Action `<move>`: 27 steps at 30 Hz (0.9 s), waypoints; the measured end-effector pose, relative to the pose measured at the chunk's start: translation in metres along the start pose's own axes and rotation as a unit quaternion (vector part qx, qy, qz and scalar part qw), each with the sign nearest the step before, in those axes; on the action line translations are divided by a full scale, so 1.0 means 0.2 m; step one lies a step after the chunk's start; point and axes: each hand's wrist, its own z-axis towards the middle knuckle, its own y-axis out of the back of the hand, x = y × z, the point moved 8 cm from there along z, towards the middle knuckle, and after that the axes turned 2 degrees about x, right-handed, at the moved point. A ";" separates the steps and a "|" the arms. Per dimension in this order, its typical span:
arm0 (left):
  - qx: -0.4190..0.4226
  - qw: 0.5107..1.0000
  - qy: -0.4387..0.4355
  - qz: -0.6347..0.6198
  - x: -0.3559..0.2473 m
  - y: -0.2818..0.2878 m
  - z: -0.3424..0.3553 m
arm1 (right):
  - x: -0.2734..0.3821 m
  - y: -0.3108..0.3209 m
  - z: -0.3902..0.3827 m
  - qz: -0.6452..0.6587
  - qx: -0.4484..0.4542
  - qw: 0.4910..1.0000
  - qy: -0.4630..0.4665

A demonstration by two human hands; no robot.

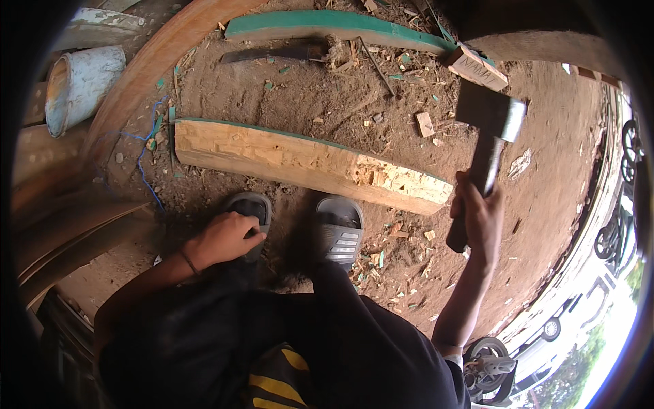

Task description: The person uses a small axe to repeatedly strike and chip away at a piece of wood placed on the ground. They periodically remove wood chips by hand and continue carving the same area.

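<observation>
In our right hand (482,213) we grip a broad-headed tool (486,158); our left hand (223,238) curls near a sandal (266,207), whether holding anything we cannot tell; the chipped timber (300,161) lies on the dirt surface (545,143) before us, well in from its right edge

Right-hand grip (482,213) is holding a metal-headed tool (487,112) by its dark handle (486,160), over the dirt floor (555,163) toward its right edge. Left-hand grip (225,238) is showing half curled over the left sandal (253,202); contact unclear. Wooden plank (272,153), right end chipped pale, is lying mid-floor beyond the right sandal (338,242). Green-sided plank (334,24) is lying by the far edge; pale bucket (95,82) is lying sideways at left edge.
</observation>
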 end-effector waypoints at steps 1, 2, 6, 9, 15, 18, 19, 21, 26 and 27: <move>-0.002 1.000 -0.003 -0.001 -0.01 0.00 0.01 | 0.04 0.08 -0.04 -0.002 -0.024 1.000 0.006; -0.004 1.000 -0.007 0.005 -0.01 0.01 0.02 | 0.10 0.12 -0.08 0.049 -0.031 0.998 0.040; -0.008 1.000 -0.004 -0.009 -0.03 0.00 0.05 | 0.17 0.21 -0.22 0.132 -0.046 0.987 0.073; -0.002 1.000 -0.002 -0.002 -0.03 -0.01 0.06 | 0.15 0.15 -0.21 0.121 -0.083 0.983 0.110; 0.005 1.000 -0.014 -0.002 -0.01 -0.02 0.07 | -0.22 -0.18 0.09 -0.062 0.084 0.988 -0.112; -0.032 0.999 -0.040 0.002 -0.02 0.00 0.06 | -0.28 -0.11 0.13 -0.054 0.050 0.992 -0.102; -0.027 0.999 -0.028 -0.006 -0.02 0.00 0.05 | -0.30 -0.12 0.14 -0.023 0.068 0.992 -0.103; -0.012 1.000 0.005 -0.002 0.00 0.00 0.05 | -0.31 -0.14 0.14 0.016 0.097 0.992 -0.079; 0.002 0.999 -0.026 -0.029 -0.13 0.10 0.08 | -0.39 -0.16 0.14 0.054 0.088 0.990 -0.094; -0.021 0.998 -0.046 -0.031 -0.17 0.18 0.11 | -0.40 -0.17 0.15 0.061 0.091 0.989 -0.098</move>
